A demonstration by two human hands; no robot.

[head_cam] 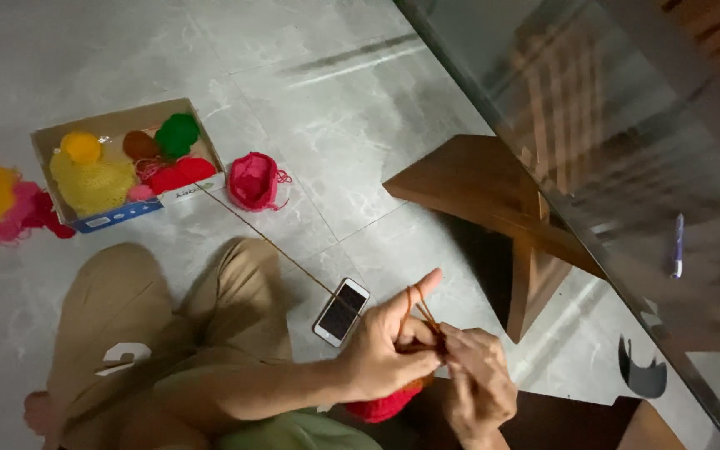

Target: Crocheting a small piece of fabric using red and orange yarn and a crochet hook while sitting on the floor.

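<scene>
Seated on the floor, lower centre of frame, a person's left hand [385,350] holds brown yarn [264,240] looped taut over its raised forefinger while right hand [477,379] fingers pinch the red crochet piece [385,407]; the strand runs to a cardboard box [118,217], upper left.

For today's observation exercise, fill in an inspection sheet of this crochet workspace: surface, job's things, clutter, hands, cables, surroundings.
Surface: grey marble-look floor tiles; the person sits on them.
Job's things: brown yarn strand running from the cardboard box of coloured yarn balls to the hands; red crocheted piece below the hands.
Clutter: pink yarn ball; yellow and pink yarn left of box; phone.
Hands: left hand with yarn looped over a finger; right hand pinching the work.
Cables: nothing seen.
Surroundings: wooden table base, glass tabletop with pen.
</scene>
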